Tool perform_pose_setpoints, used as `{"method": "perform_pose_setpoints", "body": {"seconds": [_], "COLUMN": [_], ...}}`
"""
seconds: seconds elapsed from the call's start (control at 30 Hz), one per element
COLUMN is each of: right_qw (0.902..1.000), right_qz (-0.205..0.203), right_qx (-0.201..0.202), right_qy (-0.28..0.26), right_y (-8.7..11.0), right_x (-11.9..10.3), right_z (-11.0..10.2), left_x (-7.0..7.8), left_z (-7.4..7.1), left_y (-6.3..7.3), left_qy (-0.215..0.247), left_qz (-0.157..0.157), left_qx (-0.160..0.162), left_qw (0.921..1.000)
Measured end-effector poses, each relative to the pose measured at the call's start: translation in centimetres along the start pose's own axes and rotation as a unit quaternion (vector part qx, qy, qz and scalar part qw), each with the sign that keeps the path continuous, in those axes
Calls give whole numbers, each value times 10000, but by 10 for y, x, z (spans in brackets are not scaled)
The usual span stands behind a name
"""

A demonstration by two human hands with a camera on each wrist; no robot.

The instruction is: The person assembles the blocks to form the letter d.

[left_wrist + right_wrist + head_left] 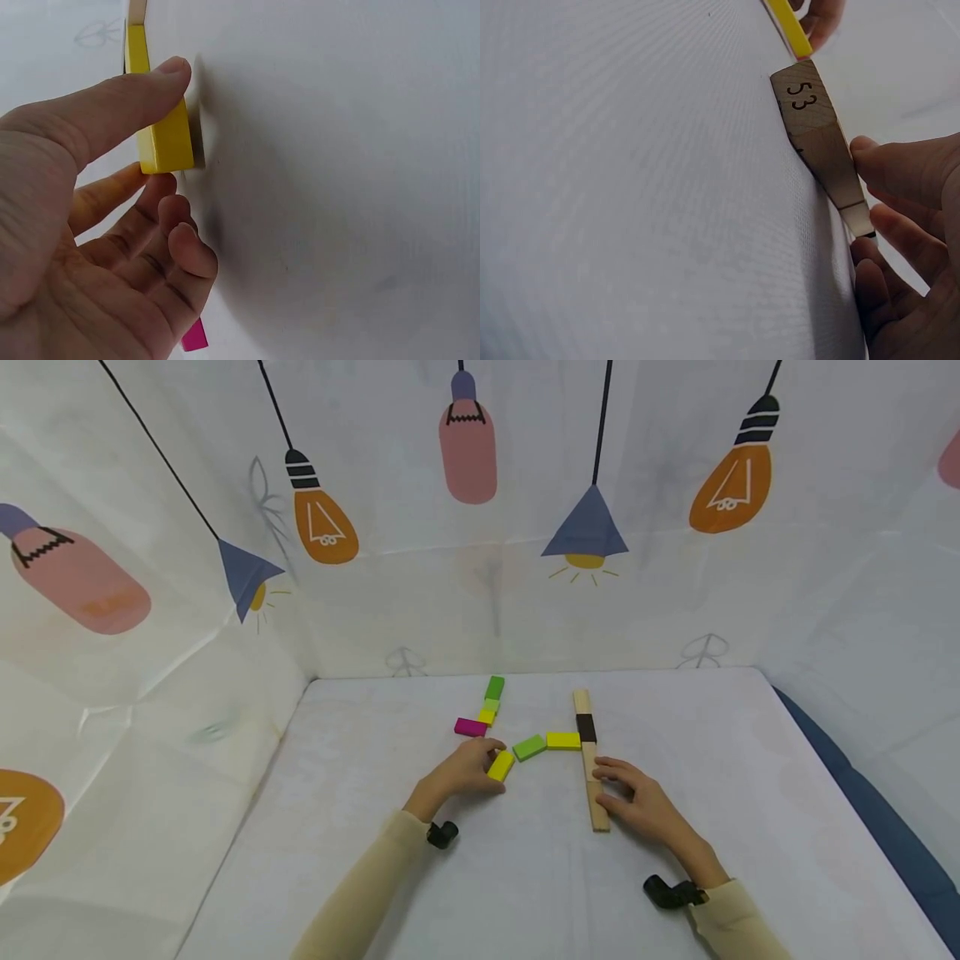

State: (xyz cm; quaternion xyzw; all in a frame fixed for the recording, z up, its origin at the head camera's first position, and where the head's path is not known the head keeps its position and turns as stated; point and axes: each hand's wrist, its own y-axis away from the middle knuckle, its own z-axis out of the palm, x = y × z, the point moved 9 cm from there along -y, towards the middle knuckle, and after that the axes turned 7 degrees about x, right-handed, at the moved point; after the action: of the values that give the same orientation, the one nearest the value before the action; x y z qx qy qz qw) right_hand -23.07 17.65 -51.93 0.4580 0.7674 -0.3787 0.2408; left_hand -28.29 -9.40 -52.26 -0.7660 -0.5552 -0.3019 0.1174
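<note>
Landmark: wooden row (588, 753). Left of it, the slanted yellow block (501, 766) had its long axis angled away from me and toward the row; my left hand (465, 770) was nearer, pinching it, thumb and fingertips only block-wide apart. My right hand (641, 806), fingers loosely bent, touched the row's right side.

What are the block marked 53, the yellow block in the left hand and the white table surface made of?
Block marked 53: wood, apparently bare and matte; grain and incised-looking digits show.
Yellow block: probably painted wood, smooth with slight sheen; no grain shows, so plastic remains possible.
White table surface: perhaps cloth, matte; fine ribbing shows.
</note>
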Motion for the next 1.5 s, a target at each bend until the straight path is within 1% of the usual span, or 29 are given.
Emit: {"method": "perform_pose_setpoints", "body": {"seconds": [0.1, 0.33, 0.73, 1.1, 1.5], "right_qw": [10000, 10000, 9999, 9997, 9995], "right_qz": [-48, -24, 134, 213, 257], "right_qx": [23, 7, -49, -89, -103], "right_qy": [5, 25, 83, 99, 115], "right_y": [0, 0, 0, 1, 1], "right_x": [-1, -1, 0, 1, 2], "right_z": [-1, -1, 1, 2, 3], "left_x": [2, 4, 3, 5, 1], "left_z": [2, 6, 6, 5, 8], "left_y": [0, 2, -1, 0, 0], "left_qy": [-38, 132, 98, 65, -16], "left_qz": [-19, -168, -132, 21, -40], "left_qx": [-3, -6, 22, 3, 59], "left_qw": [10000, 9998, 9999, 10000, 10000]}}
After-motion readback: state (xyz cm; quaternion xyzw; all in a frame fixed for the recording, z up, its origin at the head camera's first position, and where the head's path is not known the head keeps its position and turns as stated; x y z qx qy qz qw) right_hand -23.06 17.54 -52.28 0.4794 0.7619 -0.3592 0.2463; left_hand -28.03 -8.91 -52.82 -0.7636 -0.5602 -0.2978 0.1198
